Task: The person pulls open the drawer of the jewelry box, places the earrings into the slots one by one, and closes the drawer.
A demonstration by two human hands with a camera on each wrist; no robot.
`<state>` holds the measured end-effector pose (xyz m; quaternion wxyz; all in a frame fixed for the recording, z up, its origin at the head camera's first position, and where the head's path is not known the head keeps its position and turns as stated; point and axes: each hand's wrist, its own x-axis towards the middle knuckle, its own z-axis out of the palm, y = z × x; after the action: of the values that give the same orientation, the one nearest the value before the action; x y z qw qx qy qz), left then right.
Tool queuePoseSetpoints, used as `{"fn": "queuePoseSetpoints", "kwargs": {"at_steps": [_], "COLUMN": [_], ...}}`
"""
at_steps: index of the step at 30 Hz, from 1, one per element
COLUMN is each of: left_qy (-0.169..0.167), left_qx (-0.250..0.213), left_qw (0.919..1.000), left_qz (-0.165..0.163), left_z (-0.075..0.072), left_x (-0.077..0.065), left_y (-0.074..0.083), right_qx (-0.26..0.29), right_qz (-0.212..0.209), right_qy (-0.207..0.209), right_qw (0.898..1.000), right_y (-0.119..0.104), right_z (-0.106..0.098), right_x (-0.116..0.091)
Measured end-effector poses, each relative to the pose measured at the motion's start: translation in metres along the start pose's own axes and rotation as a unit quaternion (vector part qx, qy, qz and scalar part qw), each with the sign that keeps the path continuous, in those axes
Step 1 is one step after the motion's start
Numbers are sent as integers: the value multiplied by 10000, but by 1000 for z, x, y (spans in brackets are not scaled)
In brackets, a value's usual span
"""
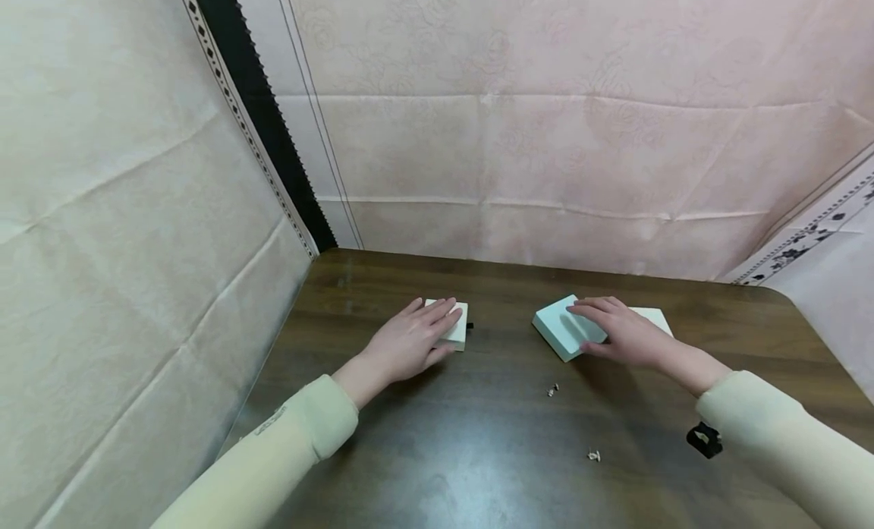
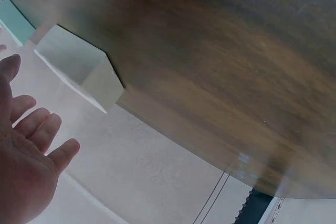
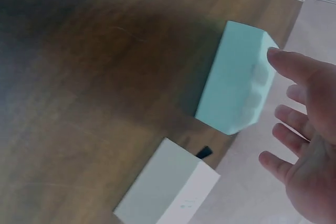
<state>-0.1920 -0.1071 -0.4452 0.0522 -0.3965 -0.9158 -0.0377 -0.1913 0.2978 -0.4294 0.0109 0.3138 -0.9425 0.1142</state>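
Observation:
My left hand (image 1: pixel 412 339) is spread over a small white box (image 1: pixel 456 333), its fingers overlapping the box's top. A black tab (image 1: pixel 470 325) sticks out from the box's right side. In the left wrist view the fingers are loosely bent and hold nothing beside the white box (image 2: pixel 79 69). Over a mint-green box (image 1: pixel 561 330) reaches my right hand (image 1: pixel 617 333), thumb and fingers apart. From the right wrist, the thumb tip overlaps the edge of the mint-green box (image 3: pixel 236 77), and the other fingers are relaxed and grip nothing.
Another white box (image 1: pixel 654 316) lies behind the right hand, with a black tab (image 3: pixel 205 152) on its side. Small shiny metal pieces (image 1: pixel 553 390) lie on the brown table (image 1: pixel 437 453), more (image 1: pixel 594 455) nearer the front. Cloth walls (image 1: pixel 546 172) enclose the table's back and left.

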Motion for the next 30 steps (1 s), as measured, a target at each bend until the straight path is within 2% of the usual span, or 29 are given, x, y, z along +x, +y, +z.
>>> {"fn": "queuePoseSetpoints", "kwargs": {"at_steps": [11,16,21,30], "left_qy": [-150,-122,-63,-76], "left_qx": [50,151,37,77], "left_qw": [9999,9998,9998,9996], "left_qz": [21,97,195,279], "left_z": [-2,2,4,7], "left_x": [-7,-10,-10,-14], "left_y": [6,7,10,16], "right_qx": [-50,-109,-127,78], "right_qz": [-155,-316,-470,-352], "right_qy": [220,271,276,333], "right_qw": [9996,9991,9984,9988], "right_y": [1,0,4,-2], "right_z": [18,20,26,34], "right_x": [-4,-4,-5,-4]}}
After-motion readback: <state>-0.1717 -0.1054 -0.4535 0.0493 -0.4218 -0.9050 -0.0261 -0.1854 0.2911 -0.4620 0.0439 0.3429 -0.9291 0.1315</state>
